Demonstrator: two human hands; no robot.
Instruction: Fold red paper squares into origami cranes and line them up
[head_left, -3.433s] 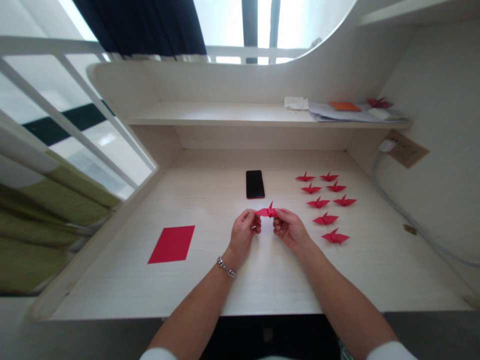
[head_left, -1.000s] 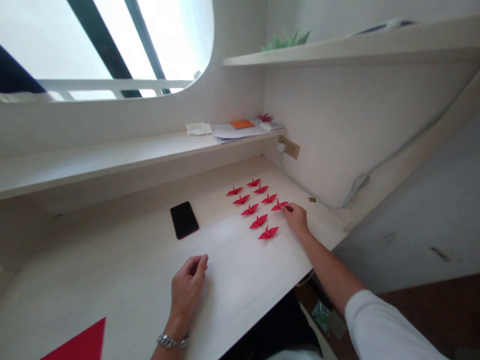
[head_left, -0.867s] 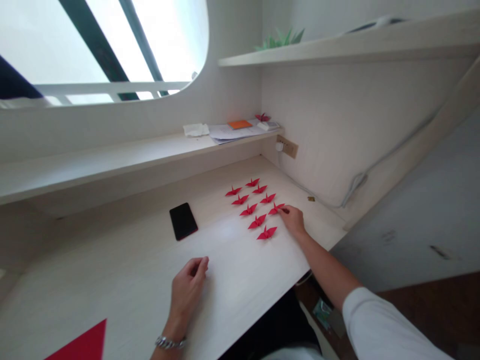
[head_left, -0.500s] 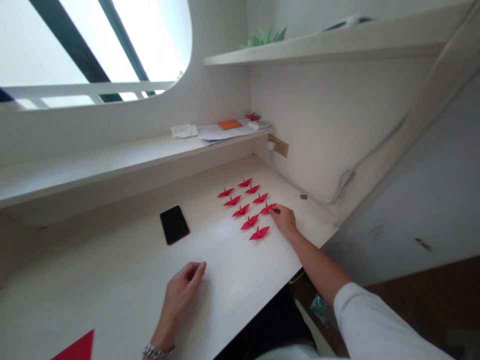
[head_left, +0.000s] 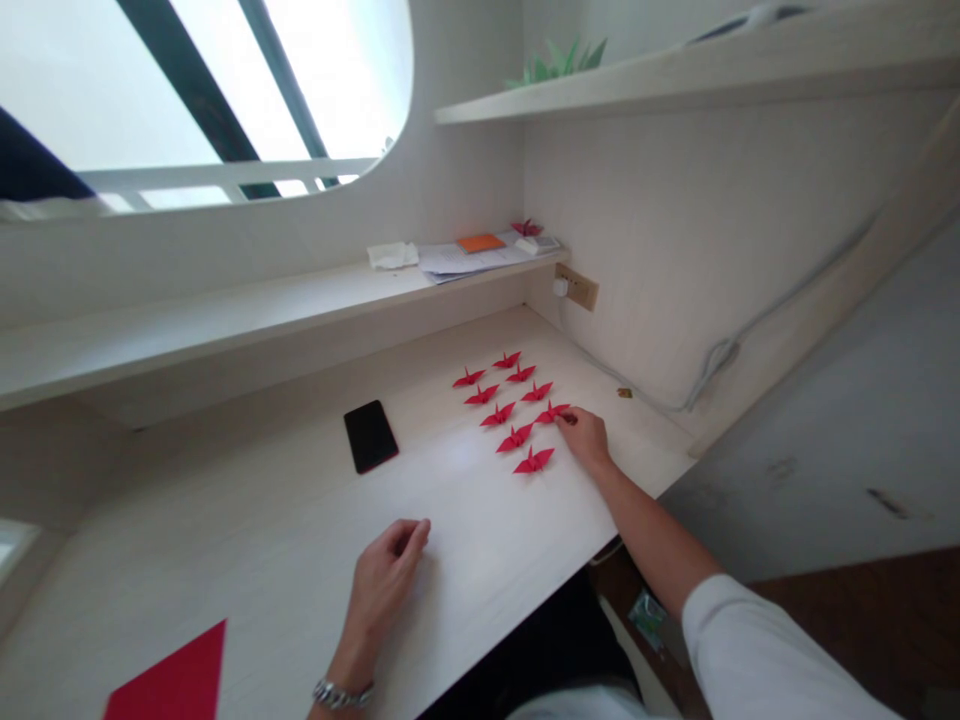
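My right hand (head_left: 589, 437) pinches the right wing of a red origami crane (head_left: 550, 413), which sits on the white desk (head_left: 292, 560). Several more red cranes stand in two slanting rows beside it, among them the nearest crane (head_left: 534, 461) and the left row's far crane (head_left: 469, 377). Lower in view, my left hand (head_left: 384, 580) rests on the desk with curled fingers and thumb closed against them, nothing visible in it. A silver bracelet (head_left: 343, 693) circles that wrist. A sheet of red paper (head_left: 176, 675) lies at the lower left.
A black phone (head_left: 371, 437) lies left of the cranes. Along the back, a low shelf (head_left: 225, 325) bears papers (head_left: 465, 262), an orange piece (head_left: 481, 243) and another folded crane (head_left: 527, 228). A cable (head_left: 660, 400) runs along the right wall from the socket (head_left: 581, 288).
The view has turned slightly left, so things sit farther right and more of the red paper shows. My right hand still pinches the same crane; my left hand keeps its pose.
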